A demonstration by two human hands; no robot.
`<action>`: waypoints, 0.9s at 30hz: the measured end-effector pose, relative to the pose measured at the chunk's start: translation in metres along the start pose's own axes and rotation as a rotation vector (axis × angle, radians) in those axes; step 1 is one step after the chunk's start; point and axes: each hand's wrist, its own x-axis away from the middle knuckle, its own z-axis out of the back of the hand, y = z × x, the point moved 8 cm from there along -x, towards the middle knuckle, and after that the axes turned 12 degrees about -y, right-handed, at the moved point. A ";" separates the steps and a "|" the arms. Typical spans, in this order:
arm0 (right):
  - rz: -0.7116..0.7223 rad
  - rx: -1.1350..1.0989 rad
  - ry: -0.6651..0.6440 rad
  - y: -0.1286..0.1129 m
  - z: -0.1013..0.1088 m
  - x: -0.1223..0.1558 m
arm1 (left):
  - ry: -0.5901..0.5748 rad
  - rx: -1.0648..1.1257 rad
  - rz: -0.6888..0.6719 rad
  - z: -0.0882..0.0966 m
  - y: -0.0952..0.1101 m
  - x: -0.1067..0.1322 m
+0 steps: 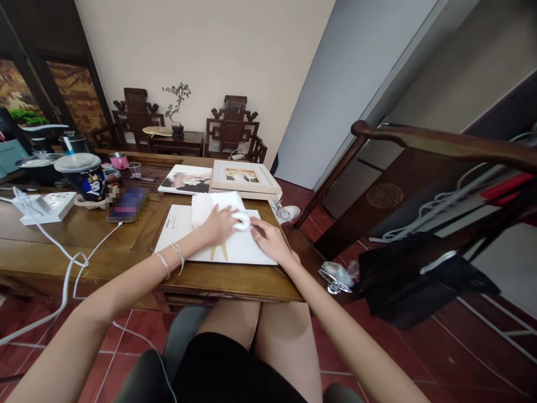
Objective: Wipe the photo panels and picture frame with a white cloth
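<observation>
My left hand (221,224) is closed over a bunched white cloth (218,200), which has a scalloped left edge and bulges in a loop beside my fingers. Under it lies a flat white board (247,249) with small print at its upper left and two gold-coloured strips near its front edge. At the board's right side rests my right hand (272,242), fingers stretched toward the cloth's loop, a ring on one finger. Behind the cloth are a light-framed picture (243,174) and a photo board (187,178).
Left on the wooden table (138,240) stand a lidded cup (86,179), a phone (128,205) on a charging cable and a white power strip (49,207). To the right, a wooden chair (390,193) holds a black bag (415,280) and a crumpled plastic bag (339,273).
</observation>
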 end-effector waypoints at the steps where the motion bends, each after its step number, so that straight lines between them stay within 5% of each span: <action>1: 0.000 0.002 0.001 0.000 0.000 0.000 | -0.010 -0.012 -0.012 0.000 0.006 0.006; 11: 0.032 0.027 0.019 -0.001 -0.001 0.000 | -0.051 -0.115 -0.150 0.001 0.084 0.089; 15: 0.040 0.020 0.019 -0.001 -0.001 0.000 | -0.024 -0.080 -0.208 0.008 0.095 0.103; 27: 0.031 0.031 0.012 -0.001 0.000 0.000 | -0.074 0.021 -0.041 0.003 0.001 0.019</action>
